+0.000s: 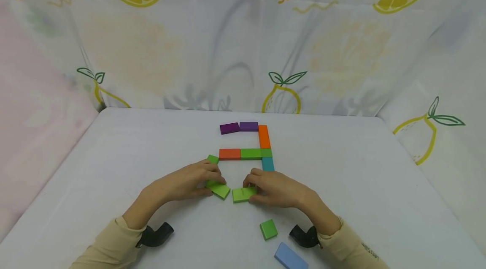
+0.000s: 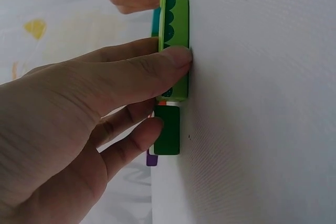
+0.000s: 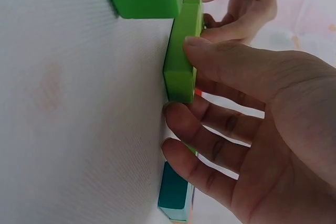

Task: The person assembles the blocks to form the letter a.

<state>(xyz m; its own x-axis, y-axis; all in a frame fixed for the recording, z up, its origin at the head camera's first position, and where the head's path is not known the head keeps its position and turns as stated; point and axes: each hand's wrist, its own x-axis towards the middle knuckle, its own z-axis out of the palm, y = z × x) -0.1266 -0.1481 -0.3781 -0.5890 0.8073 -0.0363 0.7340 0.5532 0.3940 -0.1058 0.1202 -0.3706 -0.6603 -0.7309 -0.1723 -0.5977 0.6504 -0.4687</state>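
A flat light-green block [image 1: 220, 189] lies on the white table [image 1: 114, 167], and my left hand [image 1: 213, 179] pinches its near-left end. Its thumb presses the block's edge [image 2: 176, 40] in the left wrist view, while the fingers touch a second green block [image 1: 213, 159] [image 2: 168, 129] behind. My right hand [image 1: 250, 188] pinches another light-green block [image 1: 241, 194] [image 3: 184, 61] just to the right, thumb on one edge, fingers on the far side. The two held blocks lie nearly end to end. Behind them is a laid-out figure of purple [image 1: 239, 127], orange [image 1: 263, 136], green [image 1: 251, 153] and teal [image 1: 267, 164] blocks.
A loose green block [image 1: 268, 229] and a light-blue block [image 1: 290, 257] lie near my right forearm. Black wrist mounts [image 1: 153, 235] sit on both cream sleeves. A lemon-print curtain [image 1: 243, 49] walls in the table on the back and both sides.
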